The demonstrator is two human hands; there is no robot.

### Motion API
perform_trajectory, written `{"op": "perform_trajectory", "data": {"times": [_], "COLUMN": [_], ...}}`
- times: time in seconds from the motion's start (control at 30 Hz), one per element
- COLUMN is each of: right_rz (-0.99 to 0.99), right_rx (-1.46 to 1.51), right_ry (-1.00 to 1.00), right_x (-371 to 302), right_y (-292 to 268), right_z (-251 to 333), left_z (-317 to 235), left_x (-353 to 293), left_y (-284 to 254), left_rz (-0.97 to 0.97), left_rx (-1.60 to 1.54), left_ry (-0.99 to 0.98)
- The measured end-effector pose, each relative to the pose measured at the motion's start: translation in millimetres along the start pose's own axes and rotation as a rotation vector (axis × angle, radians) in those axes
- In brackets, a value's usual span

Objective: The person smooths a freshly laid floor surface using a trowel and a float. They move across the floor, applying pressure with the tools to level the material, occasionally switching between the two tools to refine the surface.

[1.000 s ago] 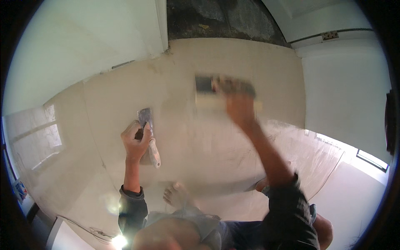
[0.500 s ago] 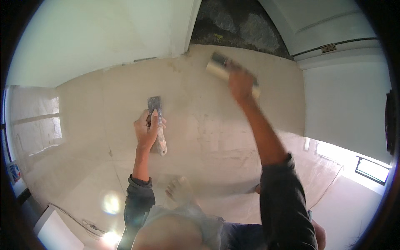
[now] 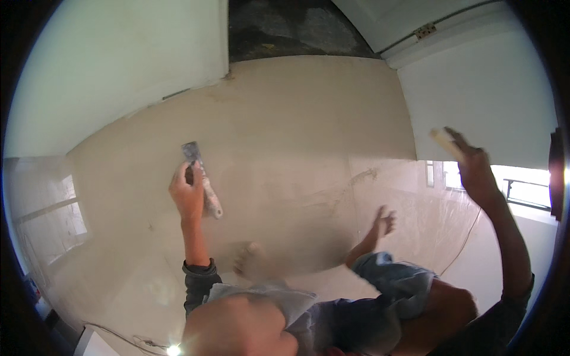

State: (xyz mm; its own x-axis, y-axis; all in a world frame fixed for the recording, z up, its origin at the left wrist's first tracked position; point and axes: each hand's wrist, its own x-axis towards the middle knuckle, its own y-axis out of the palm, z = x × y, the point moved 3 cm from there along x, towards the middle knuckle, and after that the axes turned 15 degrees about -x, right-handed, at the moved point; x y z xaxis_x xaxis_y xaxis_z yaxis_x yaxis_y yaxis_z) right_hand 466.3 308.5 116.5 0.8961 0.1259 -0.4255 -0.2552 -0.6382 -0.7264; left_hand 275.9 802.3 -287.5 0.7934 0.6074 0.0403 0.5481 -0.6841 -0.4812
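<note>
Nearest, low in view: bent knees in blue shorts (image 3: 392, 285) and two bare feet, one (image 3: 249, 261) blurred, the other (image 3: 383, 222) by a sheet of clear plastic (image 3: 427, 219) spread over the floor. Could slip there, judging by the loose film underfoot and a thin cord (image 3: 463, 243) trailing across it.

Further out, left hand (image 3: 189, 196), fingers clenched round the handle of a putty knife (image 3: 202, 178), blade up, held clear of the beige floor (image 3: 297, 130). Filler on that blade, if any, might drop onto the finished surface; cannot tell whether loaded.

Right hand (image 3: 475, 172) out at the right, beside the white wall (image 3: 475, 89), fingers grasping a pale, flat-edged tool (image 3: 444, 139), only its end visible. Too close to the wall, perhaps: a careless sweep could scuff or smear the paint.

Farthest, a dark rough patch (image 3: 291, 29) past the floor's top edge, and a door with a hinge (image 3: 424, 31).

Count: two hands, two tools, two feet, one plastic sheet, one cord, one hinge.
</note>
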Motion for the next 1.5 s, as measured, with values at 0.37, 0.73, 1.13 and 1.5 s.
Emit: {"op": "perform_trajectory", "data": {"times": [0.37,0.73,1.13,1.5], "right_rz": [-0.108,-0.281,-0.502,-0.392], "right_rx": [1.016,0.786,0.602,0.562], "right_ry": [0.328,-0.156,-0.46,-0.285], "right_x": [29.9,30.2,13.6,23.0], "right_y": [193.2,175.8,212.2,244.8], "right_z": [63.2,184.9,312.5,285.0], "left_z": [-116.3,-183.3,-173.7,-170.0], "left_x": [-111.8,160.1,-118.6,-127.6], "left_y": [158.0,291.5,109.2,137.8], "left_rz": [1.255,0.306,1.139,1.036], "left_rx": [-0.205,0.449,0.374,0.469], "left_ry": [0.732,0.893,0.257,0.367]}}
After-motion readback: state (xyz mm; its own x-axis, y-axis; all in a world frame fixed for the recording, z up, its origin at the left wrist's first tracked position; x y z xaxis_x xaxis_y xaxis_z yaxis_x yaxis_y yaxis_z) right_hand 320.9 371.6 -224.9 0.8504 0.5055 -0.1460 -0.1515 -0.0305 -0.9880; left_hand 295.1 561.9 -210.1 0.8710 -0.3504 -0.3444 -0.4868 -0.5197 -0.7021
